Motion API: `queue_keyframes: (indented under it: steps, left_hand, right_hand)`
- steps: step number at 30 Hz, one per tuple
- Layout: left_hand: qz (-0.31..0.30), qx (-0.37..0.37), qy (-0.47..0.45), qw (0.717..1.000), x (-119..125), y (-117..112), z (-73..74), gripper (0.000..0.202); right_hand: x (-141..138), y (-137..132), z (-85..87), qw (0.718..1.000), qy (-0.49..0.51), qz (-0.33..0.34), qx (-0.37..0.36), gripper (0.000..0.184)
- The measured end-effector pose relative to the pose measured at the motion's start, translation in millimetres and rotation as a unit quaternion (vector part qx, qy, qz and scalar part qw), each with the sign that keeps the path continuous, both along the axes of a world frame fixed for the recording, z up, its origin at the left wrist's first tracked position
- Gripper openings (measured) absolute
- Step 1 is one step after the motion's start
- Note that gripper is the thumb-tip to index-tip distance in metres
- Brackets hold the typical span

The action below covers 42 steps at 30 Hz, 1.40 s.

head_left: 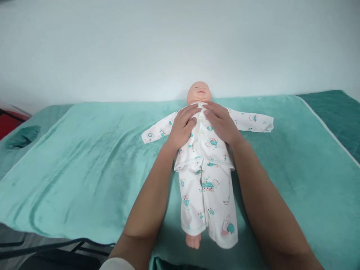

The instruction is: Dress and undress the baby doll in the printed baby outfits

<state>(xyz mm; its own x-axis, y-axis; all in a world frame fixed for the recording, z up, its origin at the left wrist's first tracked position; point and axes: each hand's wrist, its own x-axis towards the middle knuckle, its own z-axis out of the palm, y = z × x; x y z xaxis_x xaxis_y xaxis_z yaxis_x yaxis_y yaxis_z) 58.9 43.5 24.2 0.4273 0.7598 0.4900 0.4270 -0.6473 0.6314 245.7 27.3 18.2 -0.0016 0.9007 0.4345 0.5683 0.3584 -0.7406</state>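
Observation:
A baby doll (199, 92) lies on its back, head toward the wall. It wears a white printed button-front shirt (202, 144) and matching trousers (209, 187). Both sleeves are spread out sideways, with no doll hands showing at the cuffs. One bare foot (193, 240) sticks out of a trouser leg; the other leg's end is covered by cloth. My left hand (184, 125) rests on one side of the shirt's chest, fingers stretched toward the collar. On the other side of the chest lies my right hand (221, 122), fingers also extended. The upper chest is partly hidden under both.
A light green plush sheet (92, 161) with wrinkles covers the bed under the doll. Darker green cloth (334, 108) shows at the right end. A white wall (168, 45) stands behind. At the far left are a hole (24, 137) in the bed and something red (9, 123).

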Motion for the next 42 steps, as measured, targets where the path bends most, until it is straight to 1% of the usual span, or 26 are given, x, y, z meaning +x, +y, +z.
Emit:
queue_keyframes:
  steps: [2,4,6,8,10,12,14,16,19,21,23,27,31,37,42]
  left_hand:
    - [0.028,0.017,-0.014,0.999,-2,-4,-6.9,0.036]
    - [0.075,0.041,-0.01,0.996,-9,-12,-15.3,0.038]
    - [0.128,0.062,0.034,0.989,-23,-24,-23.7,0.041]
    - [0.188,0.06,0.116,0.973,-43,-38,-30.9,0.044]
    - [0.254,0.035,0.193,0.947,-64,-49,-36.3,0.052]
    - [0.315,-0.005,0.231,0.92,-83,-57,-40.1,0.06]
    - [0.362,-0.049,0.234,0.901,-97,-61,-43.1,0.064]
    - [0.391,-0.087,0.222,0.889,-104,-60,-46.1,0.066]
    - [0.41,-0.12,0.207,0.88,-107,-56,-50.4,0.066]
    - [0.411,-0.129,0.205,0.879,-107,-52,-52.6,0.062]
    - [0.407,-0.123,0.207,0.881,-108,-48,-53.9,0.059]
    - [0.4,-0.106,0.199,0.888,-113,-39,-54.2,0.059]
    - [0.411,-0.088,0.183,0.889,-119,-30,-54.2,0.059]
    - [0.437,-0.069,0.169,0.881,-125,-18,-55.7,0.059]
    - [0.45,-0.065,0.173,0.874,-127,-15,-56.3,0.061]
  right_hand:
    - [5,0,-4.4,1.0,0.029,-0.007,0.009,0.037]
    - [10,-3,-11.0,0.999,0.035,-0.041,0.007,0.039]
    - [16,-9,-18.6,0.996,0.007,-0.089,0.004,0.043]
    - [26,-19,-25.0,0.987,-0.06,-0.15,-0.004,0.047]
    - [41,-31,-28.9,0.969,-0.15,-0.194,-0.02,0.05]
    - [62,-46,-30.5,0.949,-0.222,-0.218,-0.048,0.054]
    - [85,-61,-31.0,0.93,-0.259,-0.245,-0.092,0.057]
    - [107,-77,-31.6,0.914,-0.279,-0.263,-0.134,0.059]
    - [129,-98,-34.0,0.899,-0.304,-0.271,-0.162,0.06]
    - [135,-107,-35.7,0.894,-0.314,-0.27,-0.168,0.061]
    - [135,-111,-36.7,0.89,-0.319,-0.275,-0.174,0.061]
    - [129,-110,-36.4,0.88,-0.324,-0.297,-0.177,0.06]
    - [128,-108,-36.4,0.879,-0.332,-0.3,-0.167,0.06]
    - [128,-108,-37.6,0.875,-0.334,-0.309,-0.166,0.059]
    - [127,-107,-37.2,0.869,-0.344,-0.308,-0.179,0.06]
